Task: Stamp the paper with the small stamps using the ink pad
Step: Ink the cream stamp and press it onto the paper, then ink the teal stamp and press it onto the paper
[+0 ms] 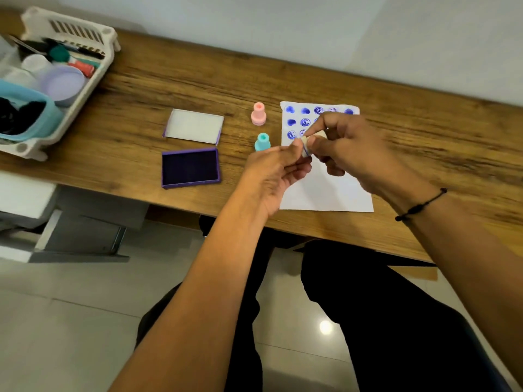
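Note:
A white paper (325,188) lies on the wooden table, its upper part covered with several blue stamp marks. Over it my left hand (273,174) and my right hand (348,148) both pinch a small cream stamp (307,144) with a blue-inked face. A pink stamp (258,114) and a teal stamp (262,142) stand upright just left of the paper. The open purple ink pad (190,167) sits further left, with its white lid (194,126) lying behind it.
A white plastic basket (93,80) at the far left of the table (169,89) holds a lilac lid, a teal container and several small items. The table's front edge runs just below the paper. My legs in dark trousers show under the table.

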Tool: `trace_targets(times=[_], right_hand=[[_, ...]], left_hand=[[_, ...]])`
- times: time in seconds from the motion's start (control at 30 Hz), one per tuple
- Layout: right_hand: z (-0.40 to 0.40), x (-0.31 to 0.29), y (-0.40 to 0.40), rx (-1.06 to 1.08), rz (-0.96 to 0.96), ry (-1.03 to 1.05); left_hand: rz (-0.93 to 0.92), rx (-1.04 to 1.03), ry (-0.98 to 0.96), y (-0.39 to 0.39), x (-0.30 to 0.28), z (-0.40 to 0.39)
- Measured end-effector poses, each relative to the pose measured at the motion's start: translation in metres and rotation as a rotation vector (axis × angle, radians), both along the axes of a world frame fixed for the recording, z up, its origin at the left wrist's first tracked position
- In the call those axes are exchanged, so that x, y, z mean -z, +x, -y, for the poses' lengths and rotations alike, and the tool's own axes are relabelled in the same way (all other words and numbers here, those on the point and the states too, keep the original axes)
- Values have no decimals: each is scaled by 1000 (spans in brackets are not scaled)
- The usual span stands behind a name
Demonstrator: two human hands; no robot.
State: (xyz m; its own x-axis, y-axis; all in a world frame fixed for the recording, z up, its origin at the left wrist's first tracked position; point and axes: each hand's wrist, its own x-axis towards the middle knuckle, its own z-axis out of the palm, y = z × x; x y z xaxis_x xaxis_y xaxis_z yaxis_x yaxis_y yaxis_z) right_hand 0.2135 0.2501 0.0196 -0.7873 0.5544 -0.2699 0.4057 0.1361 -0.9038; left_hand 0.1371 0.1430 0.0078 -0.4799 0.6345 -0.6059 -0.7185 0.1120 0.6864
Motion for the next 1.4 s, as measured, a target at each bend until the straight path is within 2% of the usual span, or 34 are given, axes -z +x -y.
trace_targets(times=[0.1, 0.17, 0.23, 0.3, 0.37, 0.43, 0.53, 0.67, 0.8, 0.87, 0.93, 1.0, 1.07, 1.23, 1.4], right_hand=[[19, 2, -7, -47, -30, -39], [31, 6, -14, -99, -4, 15], [45, 14, -25, -202, 99, 257], [57, 27, -33, -330, 248, 641], [64, 36, -38, -376, 281, 877], [66, 42, -39, -395, 275, 934], [60, 41, -39, -397, 271, 897], [36, 27, -56, -143, 158, 904], [26, 30, -82, -286, 346, 905], [27, 30, -87, -318, 377, 864], [28, 26, -89, -206, 242, 721], [32, 14, -90, -73, 80, 398], [41, 4, -87, -54, 15, 165], [59, -2, -90, -77, 3, 28], [72, 3, -98, -103, -10, 61]], left_hand=[[-12, 24, -31, -10, -1, 24], [-97, 88, -103, -19, 0, 39], [-288, 137, -306, -30, 2, 49], [-416, 96, -492, -40, 8, 53], [-453, 33, -504, -44, 10, 52], [-447, -26, -442, -46, 11, 50], [-402, -75, -382, -49, 11, 48], [-290, -118, -313, -52, 12, 45], [-232, -124, -303, -52, 11, 42], [-204, -145, -304, -53, 11, 42], [-154, -194, -276, -55, 10, 44], [-98, -254, -198, -56, 7, 46], [-76, -277, -105, -56, 5, 49], [-98, -313, -42, -59, 0, 60], [-94, -318, -65, -69, -5, 75]])
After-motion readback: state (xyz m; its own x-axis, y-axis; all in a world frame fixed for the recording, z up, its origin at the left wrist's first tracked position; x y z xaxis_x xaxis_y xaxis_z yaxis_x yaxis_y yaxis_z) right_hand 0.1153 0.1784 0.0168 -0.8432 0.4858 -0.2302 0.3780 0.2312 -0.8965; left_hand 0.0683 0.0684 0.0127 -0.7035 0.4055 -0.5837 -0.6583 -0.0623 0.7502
